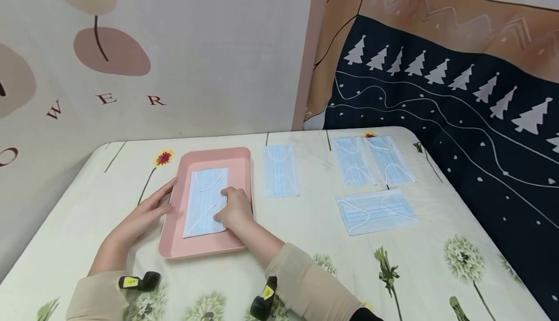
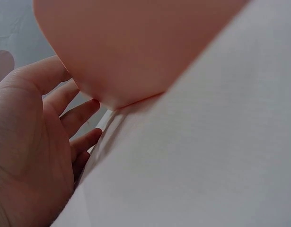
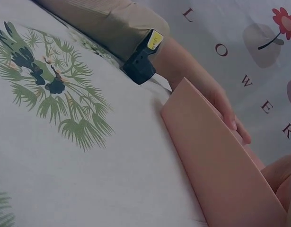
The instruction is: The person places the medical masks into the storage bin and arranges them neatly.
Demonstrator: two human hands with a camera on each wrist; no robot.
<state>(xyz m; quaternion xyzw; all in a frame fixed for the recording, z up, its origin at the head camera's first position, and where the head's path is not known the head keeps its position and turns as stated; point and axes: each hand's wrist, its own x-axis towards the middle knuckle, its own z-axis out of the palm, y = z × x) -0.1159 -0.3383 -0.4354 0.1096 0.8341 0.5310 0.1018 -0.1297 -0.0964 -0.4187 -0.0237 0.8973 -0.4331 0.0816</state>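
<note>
- We saw one mask (image 1: 205,202) lying flat inside the pink tray (image 1: 242,161), on the table (image 1: 305,224).
- The right hand (image 1: 236,209) rested on the mask's right edge with curled fingers pressing down; we could not tell whether it pinched the mask.
- The left hand (image 1: 146,214) lay released, fingers straight, against the tray's left rim.
- We noted a second mask (image 1: 280,170) just right of the tray.
- Three more masks (image 1: 375,185) lay well apart, further right.
- A patterned cloth covered the table.
</note>
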